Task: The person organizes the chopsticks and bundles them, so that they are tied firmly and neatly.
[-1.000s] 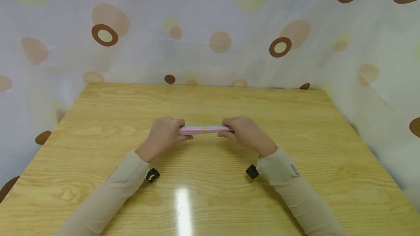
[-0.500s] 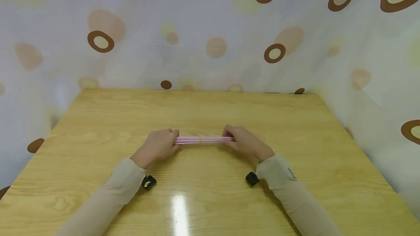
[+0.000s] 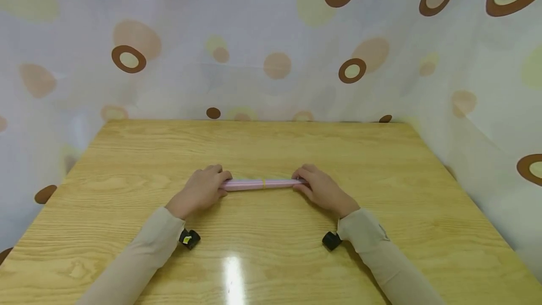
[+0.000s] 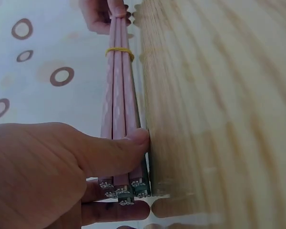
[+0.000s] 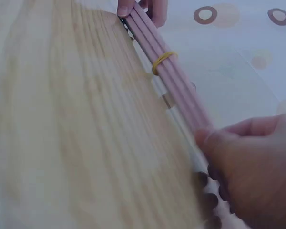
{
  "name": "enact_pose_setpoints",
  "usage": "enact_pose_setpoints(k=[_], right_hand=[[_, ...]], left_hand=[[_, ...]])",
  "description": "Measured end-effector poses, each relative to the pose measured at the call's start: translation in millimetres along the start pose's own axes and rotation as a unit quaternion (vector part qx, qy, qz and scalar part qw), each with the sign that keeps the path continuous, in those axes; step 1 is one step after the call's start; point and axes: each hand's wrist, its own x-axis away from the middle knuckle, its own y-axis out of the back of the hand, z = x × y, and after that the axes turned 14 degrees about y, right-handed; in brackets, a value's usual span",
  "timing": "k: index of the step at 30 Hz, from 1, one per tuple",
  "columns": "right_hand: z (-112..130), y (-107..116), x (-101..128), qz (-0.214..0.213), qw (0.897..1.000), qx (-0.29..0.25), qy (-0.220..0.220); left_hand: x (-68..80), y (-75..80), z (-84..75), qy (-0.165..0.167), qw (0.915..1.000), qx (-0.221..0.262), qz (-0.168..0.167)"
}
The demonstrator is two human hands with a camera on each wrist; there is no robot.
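A bundle of pink chopsticks [image 3: 245,184] lies crosswise between the two hands, close over the table. A yellow rubber band [image 4: 119,50] circles it near the middle. My left hand [image 3: 201,191] grips the thicker end, thumb on the near side and fingers behind. In the left wrist view the dark, silver-patterned butts [image 4: 124,190] show just past that thumb. At the other end, my right hand [image 3: 322,189] pinches the chopsticks between thumb and fingers; its palm hides the tips in the right wrist view.
The wood-grained table [image 3: 271,229] stretches out on all sides of the hands. Behind it and to both sides hangs a pale curtain [image 3: 237,27] with brown and beige ovals. Black wrist cameras [image 3: 189,238] sit under the beige sleeves [image 3: 148,244].
Both hands have lowered the chopsticks towards the table and now grip nearer the ends, with more of the bundle showing between them. The head view has tilted slightly up.
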Motion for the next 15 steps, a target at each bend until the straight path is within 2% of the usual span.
enact_pose_setpoints(k=[3,6,15], right_hand=[[-3.7,-8.3,2.7,-0.03,0.999,0.005,0.008],[-7.5,-17.0,5.9,-0.056,0.998,-0.014,-0.001],[-9.1,-18.1,10.6,-0.075,0.995,-0.059,-0.022]], left_hand=[[0.3,1.6,1.8,0.015,0.9999,0.004,-0.005],[0.6,1.2,4.1,0.03,0.9994,0.007,-0.017],[-1.7,-1.7,5.2,0.051,0.9985,0.005,-0.017]])
